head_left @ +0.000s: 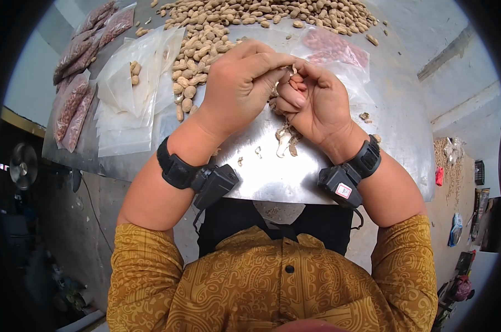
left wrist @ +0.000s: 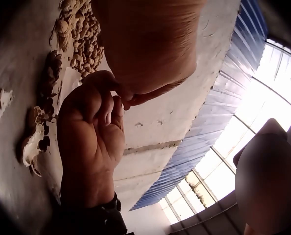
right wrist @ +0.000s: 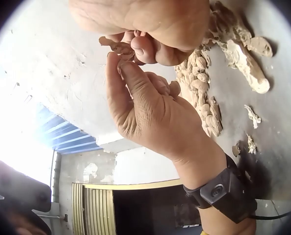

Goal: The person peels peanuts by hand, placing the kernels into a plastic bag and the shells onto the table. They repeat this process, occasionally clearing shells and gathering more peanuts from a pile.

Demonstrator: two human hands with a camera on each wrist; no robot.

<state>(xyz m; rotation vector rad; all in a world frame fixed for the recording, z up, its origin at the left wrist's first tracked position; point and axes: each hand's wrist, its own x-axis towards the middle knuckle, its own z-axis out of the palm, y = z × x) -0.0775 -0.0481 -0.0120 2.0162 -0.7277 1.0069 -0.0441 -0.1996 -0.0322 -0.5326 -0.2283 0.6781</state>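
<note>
Both hands meet above the metal table [head_left: 250, 182]. My left hand [head_left: 234, 88] pinches a broken peanut shell [right wrist: 117, 46] between thumb and forefinger, close against the right fingertips. Reddish peanut kernels [head_left: 298, 83] lie in the curled fingers of my right hand [head_left: 325, 108], whose thumb and forefinger also reach the shell. From the left wrist, the right hand [left wrist: 89, 137] appears palm side on, with the left hand partly covering its fingertips. Below the hands, empty shell pieces [head_left: 285, 139] lie on the metal.
A large heap of unshelled peanuts [head_left: 250, 14] spreads across the back. Clear plastic bags [head_left: 126, 116] lie at left, beside filled bags of kernels [head_left: 73, 110]. Another bag of kernels [head_left: 336, 47] lies behind the right hand. The table's front edge is close to the body.
</note>
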